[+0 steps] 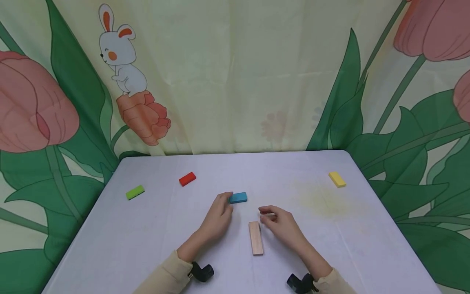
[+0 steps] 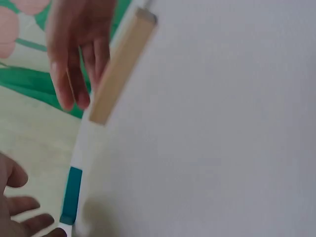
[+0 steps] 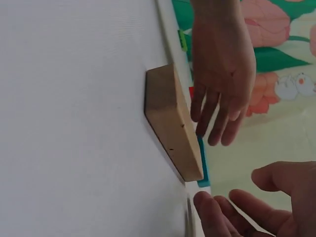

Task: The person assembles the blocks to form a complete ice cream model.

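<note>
A blue block (image 1: 238, 197) lies flat near the middle of the white table. My left hand (image 1: 218, 216) is at its left end, fingers loosely bent. In the left wrist view, the thumb and spread fingers (image 2: 34, 224) stand beside the blue block (image 2: 71, 195) without wrapping it; contact cannot be told. Nearer to me lies a plain wooden block (image 1: 256, 238), its long side pointing away from me. To the right of its far end hovers my right hand (image 1: 280, 223), fingers relaxed and holding nothing. The right wrist view shows a gap between this hand (image 3: 266, 207) and the wooden block (image 3: 173, 123).
A green block (image 1: 135, 192) lies at the far left of the table (image 1: 293, 175), and a red block (image 1: 187, 179) sits farther back. Toward the right edge is a yellow block (image 1: 337, 179). Behind the table hangs a curtain (image 1: 235, 81) printed with tulips and a rabbit.
</note>
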Motion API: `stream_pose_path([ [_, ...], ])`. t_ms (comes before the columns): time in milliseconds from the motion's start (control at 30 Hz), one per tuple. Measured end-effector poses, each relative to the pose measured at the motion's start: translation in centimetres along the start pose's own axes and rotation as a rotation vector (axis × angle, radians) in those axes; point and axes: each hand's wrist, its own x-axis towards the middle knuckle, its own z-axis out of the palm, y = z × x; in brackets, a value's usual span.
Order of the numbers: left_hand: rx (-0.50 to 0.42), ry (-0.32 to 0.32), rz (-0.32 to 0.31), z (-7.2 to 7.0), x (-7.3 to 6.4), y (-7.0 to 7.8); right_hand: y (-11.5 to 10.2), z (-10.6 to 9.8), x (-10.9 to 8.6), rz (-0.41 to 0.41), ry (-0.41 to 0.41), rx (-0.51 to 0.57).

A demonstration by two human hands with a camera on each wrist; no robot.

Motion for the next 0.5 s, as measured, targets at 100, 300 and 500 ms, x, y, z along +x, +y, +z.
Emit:
stream_pose_path([
  [100, -0.261, 0.040, -0.120, -0.2, 0.2, 0.5, -0.2, -0.1, 1.6, 0.061, -0.047, 0.261],
  [300, -0.451, 0.065, -0.242, -0.6, 0.4, 1.1, -0.2, 0.1, 4.2, 0.149, -0.208, 0.671],
  [500, -0.521, 0.028, -0.278, -0.4, 0.5, 1.2, -0.2, 0.4, 5.2, 0.183, -0.261, 0.817],
])
